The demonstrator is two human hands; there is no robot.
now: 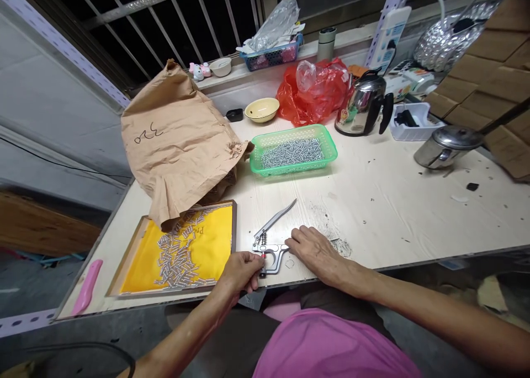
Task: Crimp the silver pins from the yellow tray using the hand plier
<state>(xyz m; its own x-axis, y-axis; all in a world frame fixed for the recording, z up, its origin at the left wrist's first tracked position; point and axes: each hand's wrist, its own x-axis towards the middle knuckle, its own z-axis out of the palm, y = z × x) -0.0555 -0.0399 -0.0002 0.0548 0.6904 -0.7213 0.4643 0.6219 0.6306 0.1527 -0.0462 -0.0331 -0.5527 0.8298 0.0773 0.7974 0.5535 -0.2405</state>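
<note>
A grey metal lever hand press [278,249], with a spring and a long raised lever, lies on the table near its front edge. Closed around the end of its frame is my right hand [312,251]. My left hand [242,270] pinches at the press's jaw, thumb and fingers together; whatever sits between the fingertips is too small to make out. To the left, a shallow tray [234,229] lined with yellow holds many small metal pins [178,262]. Behind the press, a green plastic basket [259,171] contains a layer of similar small metal pieces [293,153].
A large brown paper bag [178,140] leans over the tray's back edge. A pink handle [88,287] lies at the left corner. Further back are a yellow bowl [262,110], a red plastic bag [302,96], a kettle [360,107] and a lidded metal pot [445,146].
</note>
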